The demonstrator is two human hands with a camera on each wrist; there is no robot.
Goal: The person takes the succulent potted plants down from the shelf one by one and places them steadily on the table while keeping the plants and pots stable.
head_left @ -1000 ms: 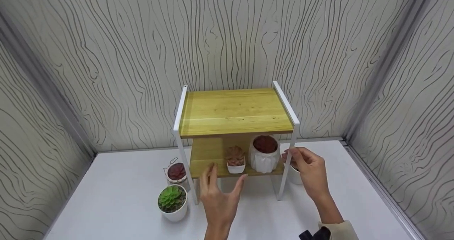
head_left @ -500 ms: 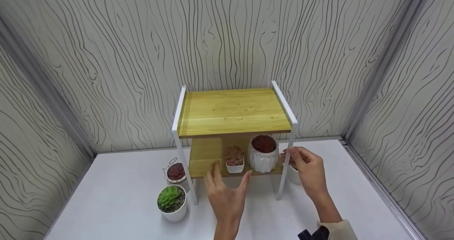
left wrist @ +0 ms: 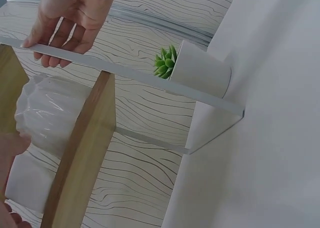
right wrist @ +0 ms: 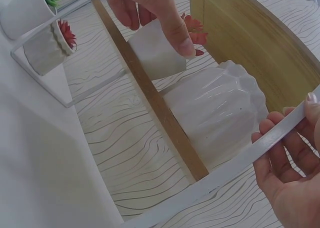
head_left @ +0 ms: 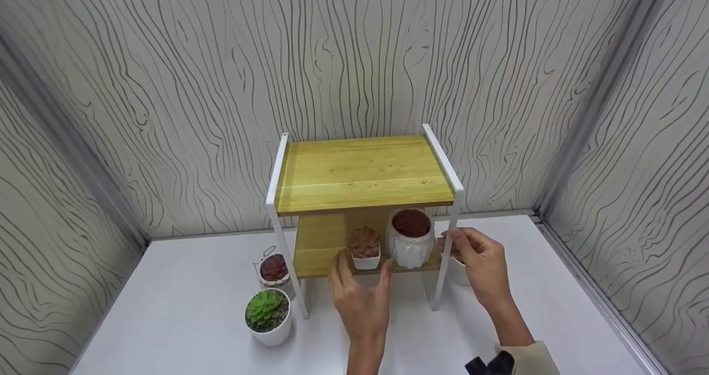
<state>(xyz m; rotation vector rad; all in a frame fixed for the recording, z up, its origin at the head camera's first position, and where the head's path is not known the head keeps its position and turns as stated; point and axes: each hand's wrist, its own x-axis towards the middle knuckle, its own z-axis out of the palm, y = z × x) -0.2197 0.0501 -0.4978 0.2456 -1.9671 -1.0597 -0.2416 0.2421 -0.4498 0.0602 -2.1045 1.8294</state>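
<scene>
My left hand (head_left: pixel 360 303) reaches up to the near edge of the lower board (head_left: pixel 317 245), its thumb and fingers spread loosely around a small white pot (head_left: pixel 366 263), the fingers to its left and the thumb to its right. They are not clenched, and I cannot tell whether the fingertips touch the pot. The pot stands upright on that board, close to the near edge, with a reddish plant (head_left: pixel 364 243) in it. Just to its right stands a large white pot (head_left: pixel 411 252) with wavy sides and a dark red filling. My right hand (head_left: pixel 487 264) pinches the near right post of the white frame (head_left: pixel 444 272), thumb on the near side and fingers curled behind. Above both pots is the upper board (head_left: pixel 363 170), yellowish wood like the lower one. On the white table (head_left: pixel 183 314), to the left of the frame, a round pot (head_left: pixel 272 333) with a green plant (head_left: pixel 265 306) stands nearest me, and a pot with a dark red plant (head_left: pixel 273 268) sits just farther back, partly hidden by the frame. To the right, another white pot (left wrist: pixel 200 70) with green leaves stands beyond the post, partly behind my right hand. Farther back rises a wall (head_left: pixel 354 59) with wavy lines.
</scene>
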